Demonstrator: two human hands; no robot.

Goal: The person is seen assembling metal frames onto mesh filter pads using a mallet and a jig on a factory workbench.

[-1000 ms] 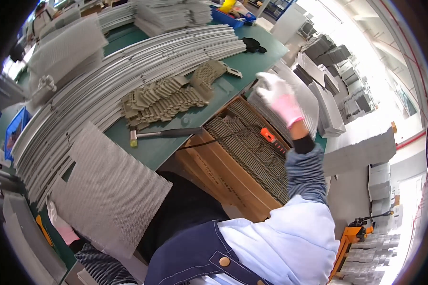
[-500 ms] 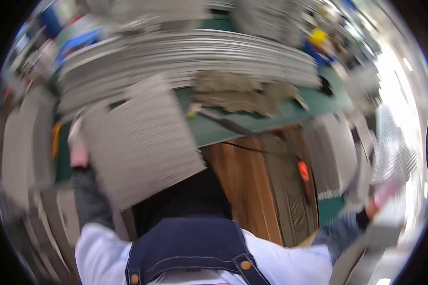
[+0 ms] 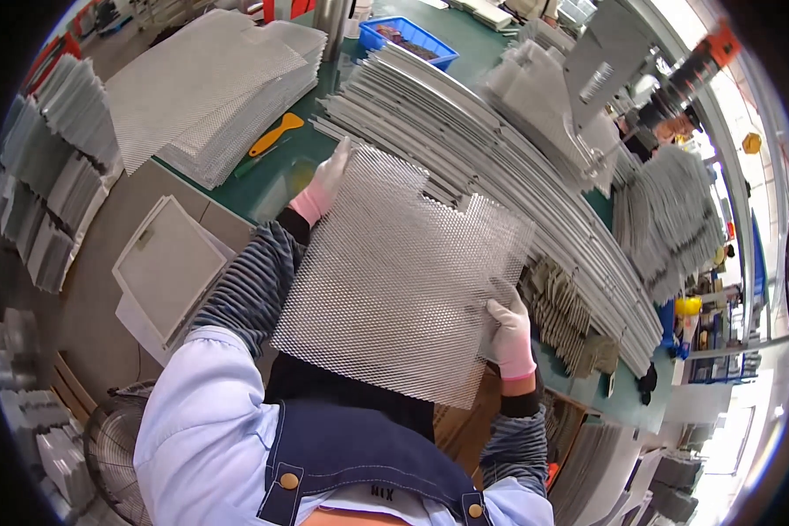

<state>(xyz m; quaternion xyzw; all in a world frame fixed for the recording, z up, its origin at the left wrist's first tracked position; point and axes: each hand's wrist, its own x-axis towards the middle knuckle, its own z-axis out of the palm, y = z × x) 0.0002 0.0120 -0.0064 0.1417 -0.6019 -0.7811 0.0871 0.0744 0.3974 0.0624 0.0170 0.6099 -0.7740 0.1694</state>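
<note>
A silvery metal mesh sheet (image 3: pixel 394 272) with a notch in its far edge is held up in front of my chest. My left hand (image 3: pixel 323 184), in a white glove with a pink cuff, is closed on its far left edge. At the right side my right hand (image 3: pixel 510 331), gloved alike, grips with the thumb on top and the fingers mostly hidden. Along that side a second mesh layer seems to lie against the first, though the overlap is hard to make out. Below the sheet, part of the green bench (image 3: pixel 276 180) and my dark apron (image 3: pixel 368 438) show.
Beyond the sheet lies a long stack of metal strips (image 3: pixel 500 158). Mesh sheets (image 3: pixel 228 88) are piled at the far left, beside a yellow-handled scraper (image 3: pixel 276 133). A blue bin (image 3: pixel 409 41) stands behind. Grey-brown bundled pieces (image 3: pixel 561 316) lie right, and a fan (image 3: pixel 123 447) stands lower left.
My right hand has come in from the far right, where it held a mesh piece, to the side of the sheet in my left hand. The view has turned left.
</note>
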